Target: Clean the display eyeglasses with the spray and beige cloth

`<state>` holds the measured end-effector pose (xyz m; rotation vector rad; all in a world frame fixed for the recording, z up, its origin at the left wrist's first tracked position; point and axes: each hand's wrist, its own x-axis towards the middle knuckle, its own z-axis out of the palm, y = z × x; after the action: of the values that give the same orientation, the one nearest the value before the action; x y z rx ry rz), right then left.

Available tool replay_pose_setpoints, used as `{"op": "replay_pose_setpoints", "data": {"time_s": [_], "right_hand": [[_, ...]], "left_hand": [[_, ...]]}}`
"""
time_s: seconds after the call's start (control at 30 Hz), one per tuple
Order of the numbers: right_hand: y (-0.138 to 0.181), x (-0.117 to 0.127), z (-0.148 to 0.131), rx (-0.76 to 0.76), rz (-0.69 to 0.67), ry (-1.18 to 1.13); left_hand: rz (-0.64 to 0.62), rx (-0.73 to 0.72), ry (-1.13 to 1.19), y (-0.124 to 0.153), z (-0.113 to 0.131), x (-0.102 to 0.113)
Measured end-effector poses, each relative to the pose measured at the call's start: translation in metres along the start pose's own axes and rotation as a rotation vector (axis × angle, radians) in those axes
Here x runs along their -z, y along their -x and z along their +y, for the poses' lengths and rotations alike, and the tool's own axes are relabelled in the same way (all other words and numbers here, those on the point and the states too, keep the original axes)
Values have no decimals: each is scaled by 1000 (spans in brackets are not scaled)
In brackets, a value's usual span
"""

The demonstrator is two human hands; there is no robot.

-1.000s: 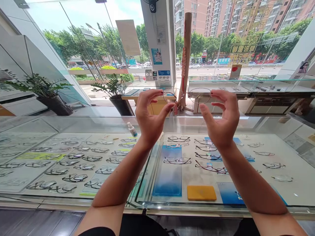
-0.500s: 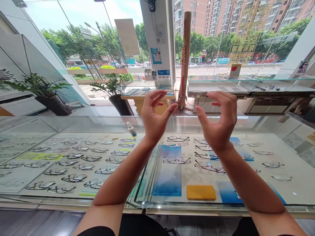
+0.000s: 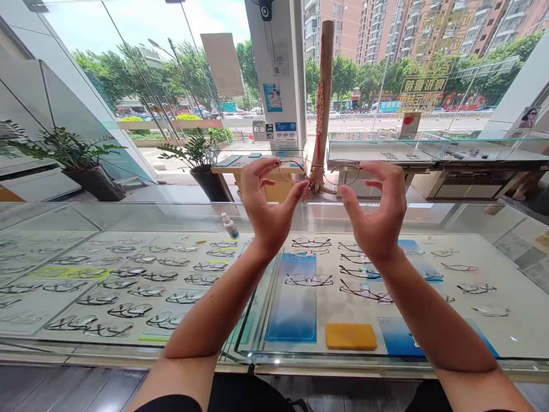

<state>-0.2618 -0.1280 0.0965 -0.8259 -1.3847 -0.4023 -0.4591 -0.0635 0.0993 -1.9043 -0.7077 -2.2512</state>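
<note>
I hold a thin wire-rimmed pair of glasses (image 3: pixel 319 170) up at chest height over a glass display counter (image 3: pixel 257 357). My left hand (image 3: pixel 266 209) pinches the left end of the frame between forefinger and thumb. My right hand (image 3: pixel 377 214) pinches the right end the same way. The lenses face away from me, level between both hands. Under the glass lie rows of eyeglass frames (image 3: pixel 141 280) on trays.
A small white spray bottle (image 3: pixel 230 226) stands on the counter behind my left hand. A yellow pad (image 3: pixel 350 336) lies in the case near the front edge. Potted plants (image 3: pixel 81 157) and another glass counter (image 3: pixel 429 151) stand beyond, before the shop window.
Both hands drew slightly closer together and dropped a little with the glasses; the frame shifted a bit left. The grip on both ends is unchanged.
</note>
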Motion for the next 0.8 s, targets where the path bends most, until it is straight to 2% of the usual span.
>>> {"op": "replay_pose_setpoints", "data": {"time_s": [0.27,0.47,0.6,0.8], "right_hand": [[1,-2,7,-199,-109,-185],[1,-2,6,-248,-111,-221],[1,-3,6,-231,-92,-229],[1,-3,4,-94,-37,-121]], "left_hand": [[55,-33,-99,-1,16,4],[60,-50,-81,-2,21,5],[33,-29,-62,-1,14,4],[-20,79,0,3,1,-2]]}}
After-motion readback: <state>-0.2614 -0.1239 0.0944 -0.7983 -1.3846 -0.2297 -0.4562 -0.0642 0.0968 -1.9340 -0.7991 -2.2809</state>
